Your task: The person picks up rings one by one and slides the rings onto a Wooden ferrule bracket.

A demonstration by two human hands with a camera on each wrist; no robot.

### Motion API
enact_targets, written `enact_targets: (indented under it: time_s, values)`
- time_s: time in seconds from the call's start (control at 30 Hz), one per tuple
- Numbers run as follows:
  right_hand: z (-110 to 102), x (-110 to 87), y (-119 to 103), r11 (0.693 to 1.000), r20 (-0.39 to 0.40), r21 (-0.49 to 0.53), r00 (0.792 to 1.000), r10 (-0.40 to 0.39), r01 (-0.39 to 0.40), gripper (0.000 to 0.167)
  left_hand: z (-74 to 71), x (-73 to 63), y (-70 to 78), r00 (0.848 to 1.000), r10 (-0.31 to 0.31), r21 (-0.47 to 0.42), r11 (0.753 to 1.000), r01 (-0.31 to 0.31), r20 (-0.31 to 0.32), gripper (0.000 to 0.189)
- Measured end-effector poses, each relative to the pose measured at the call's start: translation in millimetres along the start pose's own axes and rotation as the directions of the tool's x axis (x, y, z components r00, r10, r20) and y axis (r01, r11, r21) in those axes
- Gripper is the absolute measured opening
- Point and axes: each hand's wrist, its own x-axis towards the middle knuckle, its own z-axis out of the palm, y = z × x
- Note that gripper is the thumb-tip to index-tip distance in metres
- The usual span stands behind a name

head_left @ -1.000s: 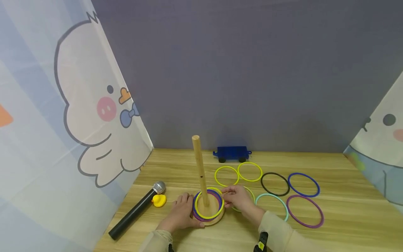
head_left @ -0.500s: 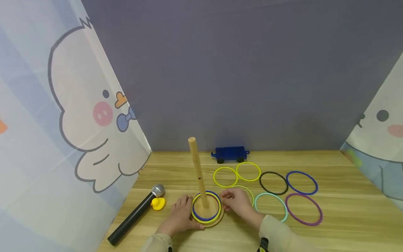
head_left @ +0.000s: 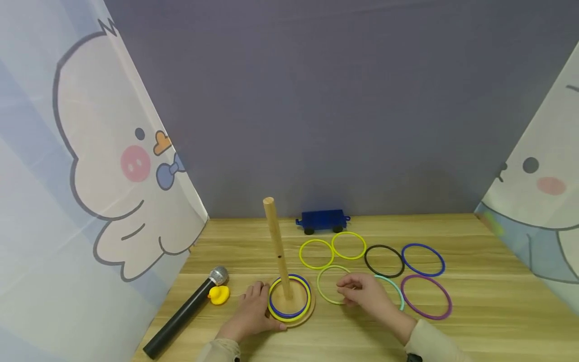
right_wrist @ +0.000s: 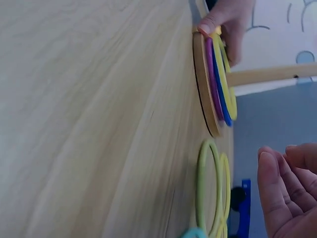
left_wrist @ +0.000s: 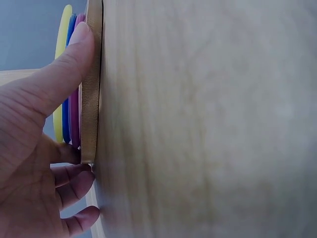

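Note:
In the head view my left hand (head_left: pixel 251 312) holds the round base of a wooden peg stand (head_left: pixel 276 236), thumb at the near edge and fingers at the left side. Stacked flat on that base (left_wrist: pixel 90 114) are a purple ring (left_wrist: pixel 74 119), a blue ring (left_wrist: pixel 66 119) and, uppermost, a yellow ring (left_wrist: pixel 58 114), all around the post. My right hand (head_left: pixel 367 294) hovers over the right part of a light green ring (head_left: pixel 318 286). Its fingers are relaxed with nothing between them, as the right wrist view shows.
Further rings lie flat to the right: two yellow, a black ring (head_left: pixel 384 246), a blue ring (head_left: pixel 420 245), a purple ring (head_left: pixel 434 318) and a mint ring (head_left: pixel 400 296). A blue toy wagon (head_left: pixel 323 220) stands behind. Left are a microphone (head_left: pixel 185 314) and rubber duck (head_left: pixel 219 295).
My right hand has left the ring stack and moved right over the light green ring. The yellow ring has settled flat onto the stack. My left hand stays at the base.

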Motion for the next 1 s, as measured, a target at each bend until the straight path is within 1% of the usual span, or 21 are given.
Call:
enact_targets:
  time_s: [0.1,0.23,0.43,0.57,0.73,0.83,0.93,1.0]
  values:
    - [-12.9,-8.9,2.0,1.000,-0.009,-0.010,1.000,-0.004,0.004,0.025,-1.8,-0.5,0.3,1.000,0.003,-0.001,1.000,-0.003,0.001,0.111]
    - [-32.0,-22.2,5.7,1.000,-0.014,0.002,1.000,-0.003,0.004,0.027,-3.0,-0.7,0.6,1.000,0.003,0.005,1.000,-0.003,0.007,0.111]
    - [-66.2,-40.1,8.5,1.000,-0.029,0.013,1.000,0.008,-0.008,0.035,-3.0,-1.5,0.6,1.000,-0.007,0.007,1.000,0.007,0.015,0.113]
    - [-88.9,-50.8,11.1,0.999,-0.085,-0.021,0.996,0.039,-0.041,0.036,-1.6,-1.7,1.4,1.000,-0.013,0.006,1.000,0.013,0.008,0.113]
    - [-112.8,-61.3,22.0,0.995,-0.154,-0.060,0.986,0.066,-0.076,0.035,0.0,-2.0,2.3,1.000,-0.020,0.008,1.000,0.020,0.003,0.113]
    - [-124.6,-67.8,27.8,0.989,-0.214,-0.090,0.972,0.095,-0.116,0.035,-0.5,-2.5,2.9,1.000,-0.019,0.005,1.000,0.019,-0.004,0.113]
    - [-135.8,-73.9,34.1,0.979,-0.283,-0.120,0.951,0.124,-0.163,0.034,-1.4,-2.0,2.7,1.000,-0.014,0.008,1.000,0.014,-0.006,0.113]
    - [-142.9,-77.3,38.4,0.972,-0.331,-0.128,0.933,0.144,-0.196,0.032,-1.3,-1.2,2.1,1.000,-0.013,0.014,1.000,0.013,0.000,0.113]
